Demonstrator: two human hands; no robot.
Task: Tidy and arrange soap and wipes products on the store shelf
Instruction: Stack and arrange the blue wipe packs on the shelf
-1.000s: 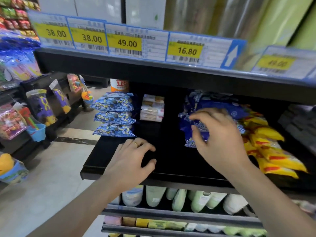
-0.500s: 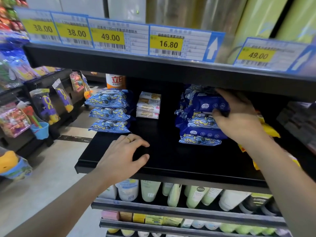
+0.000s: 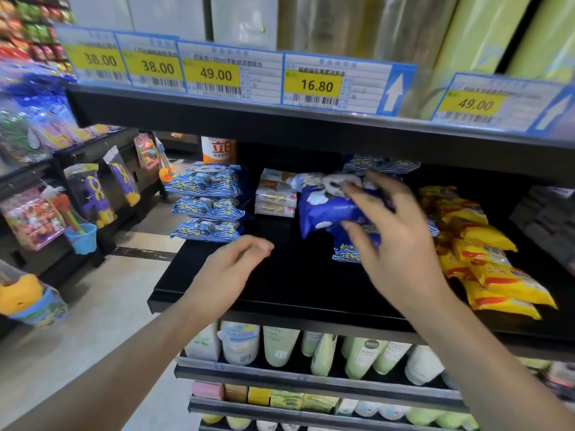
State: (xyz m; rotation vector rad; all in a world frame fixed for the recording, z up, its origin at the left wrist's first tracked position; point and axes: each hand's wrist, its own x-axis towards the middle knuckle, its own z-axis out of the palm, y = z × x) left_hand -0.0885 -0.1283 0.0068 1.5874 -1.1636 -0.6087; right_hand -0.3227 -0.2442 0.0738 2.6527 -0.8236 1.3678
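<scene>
Black shelving (image 3: 280, 293) fills the middle of the view, its matte board bare along the front edge and dim toward the back. Above it, an upper shelf lip carries a row of price tags (image 3: 317, 85) reading 38.00, 38.00, 49.00, 16.80 and 49.00, with tall pale rolls standing behind.

At the board's left end a stack of blue wave-patterned wipes packs (image 3: 207, 208) sits three high, with a small pile of white soap bars (image 3: 275, 197) just beside it. Farther right lies a tumbled heap of dark blue wipes packs (image 3: 326, 213), and beyond it yellow packets (image 3: 485, 253) slope toward the front.

The right hand (image 3: 395, 234) reaches onto the heap, fingers spread wide, thumb and fingertips touching the top dark blue pack; blur hides whether it truly grips. The left hand (image 3: 230, 272) hovers over the bare board, fingers loosely curled, holding nothing.

Below, a lower tier holds pale green tubes and white bottles (image 3: 280, 343), with small coloured boxes on the tier under that. To the left a pale tiled aisle floor (image 3: 77, 321) runs past a low rack hung with bagged toys (image 3: 90, 197).
</scene>
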